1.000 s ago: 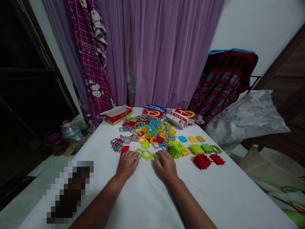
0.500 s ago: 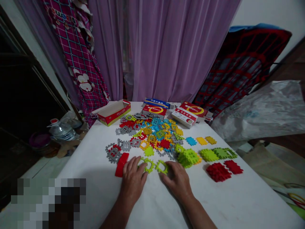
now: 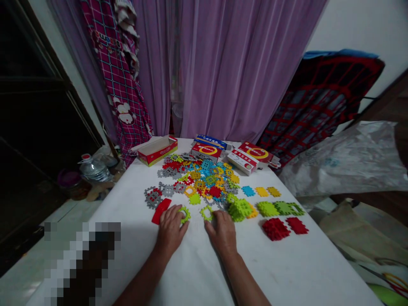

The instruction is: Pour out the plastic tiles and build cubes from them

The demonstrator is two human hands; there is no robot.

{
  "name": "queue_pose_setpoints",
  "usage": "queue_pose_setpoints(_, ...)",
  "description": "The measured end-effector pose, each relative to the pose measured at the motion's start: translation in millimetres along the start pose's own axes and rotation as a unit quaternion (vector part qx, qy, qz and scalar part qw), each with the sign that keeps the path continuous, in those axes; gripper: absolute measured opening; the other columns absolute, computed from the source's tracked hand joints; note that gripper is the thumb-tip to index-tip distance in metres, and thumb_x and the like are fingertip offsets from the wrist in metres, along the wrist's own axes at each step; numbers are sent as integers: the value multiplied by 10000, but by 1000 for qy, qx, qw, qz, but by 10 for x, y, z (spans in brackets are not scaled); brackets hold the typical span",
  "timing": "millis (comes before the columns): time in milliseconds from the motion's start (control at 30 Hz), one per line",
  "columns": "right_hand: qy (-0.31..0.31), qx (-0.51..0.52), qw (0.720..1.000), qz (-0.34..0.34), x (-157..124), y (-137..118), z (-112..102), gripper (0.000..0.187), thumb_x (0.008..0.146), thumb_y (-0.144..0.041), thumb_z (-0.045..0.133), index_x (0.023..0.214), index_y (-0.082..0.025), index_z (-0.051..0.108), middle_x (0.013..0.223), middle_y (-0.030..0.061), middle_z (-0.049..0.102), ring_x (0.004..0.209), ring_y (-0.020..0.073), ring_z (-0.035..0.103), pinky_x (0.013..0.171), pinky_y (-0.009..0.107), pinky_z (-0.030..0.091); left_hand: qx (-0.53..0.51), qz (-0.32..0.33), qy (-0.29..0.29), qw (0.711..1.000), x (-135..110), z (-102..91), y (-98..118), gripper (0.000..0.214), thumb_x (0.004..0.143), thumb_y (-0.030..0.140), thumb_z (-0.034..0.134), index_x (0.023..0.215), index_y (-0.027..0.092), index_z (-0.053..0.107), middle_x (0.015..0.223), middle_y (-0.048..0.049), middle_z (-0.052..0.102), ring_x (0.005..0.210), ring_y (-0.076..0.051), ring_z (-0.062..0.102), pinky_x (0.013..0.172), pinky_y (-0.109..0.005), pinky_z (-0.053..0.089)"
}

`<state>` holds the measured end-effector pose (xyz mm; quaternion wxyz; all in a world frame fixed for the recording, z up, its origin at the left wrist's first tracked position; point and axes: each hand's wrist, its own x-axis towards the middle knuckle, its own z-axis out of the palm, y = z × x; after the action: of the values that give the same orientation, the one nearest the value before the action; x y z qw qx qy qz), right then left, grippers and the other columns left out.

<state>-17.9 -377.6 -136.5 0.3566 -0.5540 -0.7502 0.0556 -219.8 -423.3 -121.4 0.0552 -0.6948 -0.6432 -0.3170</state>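
Observation:
My left hand rests low over the white tabletop, thumb and fingers around a light green open-centred interlocking plastic piece. Just left of it lies a curved red piece, close to my fingers. Opposite, my right hand grips the edge of another light green open-centred piece, with the thumb on its near side. A short gap separates these two green pieces. Part of each is hidden by my fingers. Beyond my right hand rises a stack of light green square pieces.
A mixed heap of notched pieces spreads across the table's middle. On the right are green stacks, a red stack and single blue and yellow pieces. An open red box and other cartons line the back edge.
The view has shifted slightly. By my left hand two green open-centred pieces showed side by side before; now one shows. My right hand still has its green piece.

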Motion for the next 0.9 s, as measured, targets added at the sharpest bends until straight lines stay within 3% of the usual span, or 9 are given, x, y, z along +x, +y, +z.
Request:
queue_pose_setpoints(167,-6,87,996,-9,-28,63,3,342,803,-329,589,1118,-197,611,1035,96,690,964,242,629,869,393,511,17,34,-7,999,-1,-26,28,350,900,314,555,1232,219,614,1347,-119,601,1285,-274,504,1107,-456,338)
queue_pose_setpoints(300,-48,142,985,-81,-12,129,20,406,819,-191,496,1212,-204,600,1137,86,692,1049,209,632,922,370,512,46,62,-29,997,7,-37,63,394,916,207,483,1285,267,606,1385,-87,579,1320,-258,475,1113,-467,326)
queue_pose_setpoints(433,-8,134,986,-101,-5,143,37,417,831,-115,392,1162,-208,627,1159,87,687,1080,199,619,947,377,495,65,68,-55,994,48,-21,106,497,868,132,489,1335,281,575,1475,-89,493,1406,-277,376,1143,-523,268)
queue_pose_setpoints(567,23,60,997,-35,-121,15,-88,240,859,-203,444,977,-201,653,952,82,680,912,215,608,827,353,490,61,62,-77,993,100,5,187,488,798,89,515,1229,267,656,1502,-97,459,1437,-294,326,1166,-578,196)
queue_pose_setpoints(700,-26,-20,998,-59,-207,-163,-224,130,843,-287,576,911,-213,658,882,62,646,856,220,572,762,324,437,49,15,-77,996,85,16,317,411,761,67,530,1080,246,718,1480,-107,484,1433,-307,330,1155,-600,211)
queue_pose_setpoints(900,-6,-42,999,-22,-131,-150,-135,142,848,-162,504,899,-211,627,822,52,658,792,207,556,724,306,400,14,14,-57,998,-56,22,425,386,771,40,510,1000,257,733,1432,-77,543,1422,-296,351,1160,-590,220)
